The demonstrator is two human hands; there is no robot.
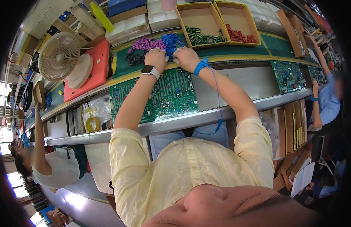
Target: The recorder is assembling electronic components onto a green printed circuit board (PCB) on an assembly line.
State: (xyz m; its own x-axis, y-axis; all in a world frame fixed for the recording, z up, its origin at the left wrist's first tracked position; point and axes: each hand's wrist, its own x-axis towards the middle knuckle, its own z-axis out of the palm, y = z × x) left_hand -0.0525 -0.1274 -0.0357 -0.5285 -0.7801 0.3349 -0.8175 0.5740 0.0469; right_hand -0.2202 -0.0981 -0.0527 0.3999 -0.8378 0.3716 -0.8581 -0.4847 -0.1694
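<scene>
With the hands as the clock's centre, the left hand (156, 58) bends down at the near edge of the purple pieces (146, 44), and the right hand (187, 59) sits beside the blue pieces (171, 39) at 12 o'clock. Both have curled fingers; I can't tell whether either has a piece pinched, since the tips are partly hidden. The purple heap lies toward 11, running into the blue one, with dark pieces (135, 58) at 9.

Where the two colours meet, it would help to pick from the outer sides so they don't mix, and to take few enough to check which way round each one sits.

At 6 o'clock, under the left forearm, is a green circuit board (175, 92) crowded with parts; best to hold that arm and the watch (148, 69) high enough not to brush them. The wrist strap (201, 67) trails a blue cord (218, 92) toward 5, which should be kept off the board.

Toward 2 stand shallow boxes (200, 17) of green parts (202, 36) and red parts (240, 36); a fan (59, 56) is at 9.
</scene>
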